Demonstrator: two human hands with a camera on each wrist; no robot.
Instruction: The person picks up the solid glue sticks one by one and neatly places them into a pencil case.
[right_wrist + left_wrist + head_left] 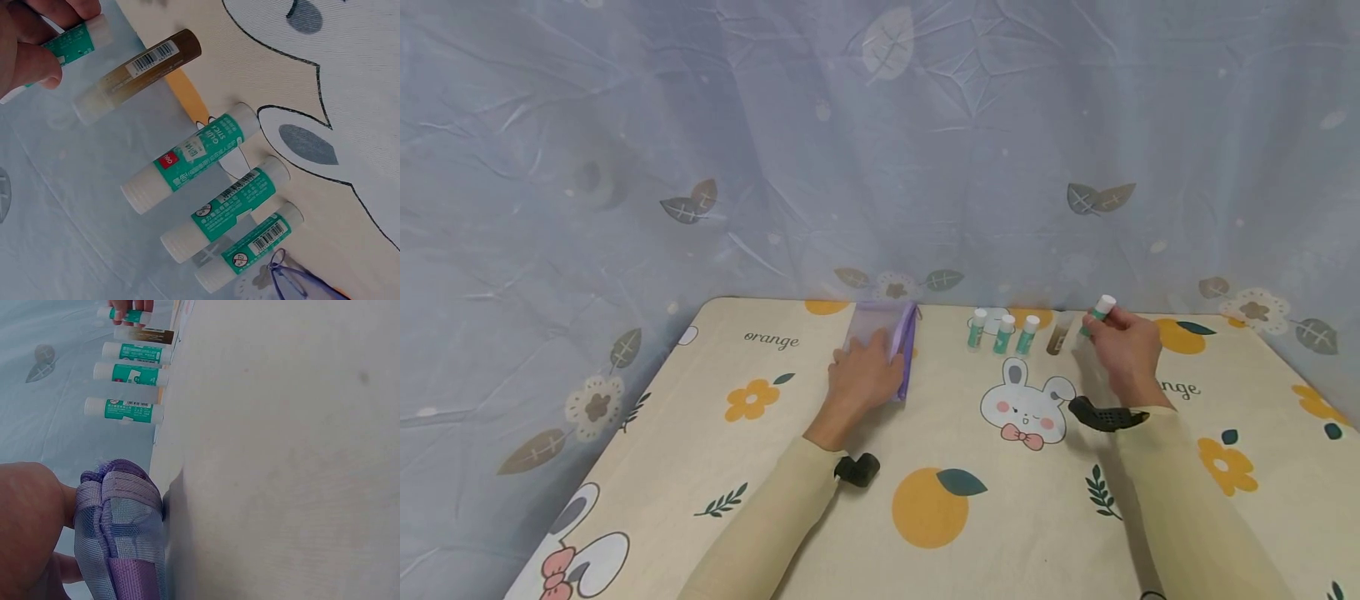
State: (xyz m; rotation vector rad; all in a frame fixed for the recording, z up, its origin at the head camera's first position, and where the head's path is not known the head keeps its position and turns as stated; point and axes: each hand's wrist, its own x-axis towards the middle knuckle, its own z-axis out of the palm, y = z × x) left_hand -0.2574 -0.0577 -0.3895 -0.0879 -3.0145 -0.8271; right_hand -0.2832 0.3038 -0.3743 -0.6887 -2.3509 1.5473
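My left hand (pixel 865 375) rests on a purple mesh zip pouch (pixel 907 358) with its fingers spread over the top. The pouch's woven edge and zipper (pixel 128 487) show beside the fingers in the left wrist view. My right hand (pixel 1126 350) pinches a glue stick (pixel 1101 312) with a green label and white cap, raised above the table. To its left stands an upright brown tube (pixel 1058 336) with a barcode and a pale cap. Beyond that, three green-labelled glue sticks (pixel 190 156) stand upright in a row with white caps on top.
The table is covered by a cream cloth (pixel 820 517) printed with rabbits, oranges and flowers. A grey-blue leaf-patterned curtain (pixel 880 150) hangs behind the table's back edge, close to the row of sticks. Black straps (pixel 1105 415) sit on both wrists.
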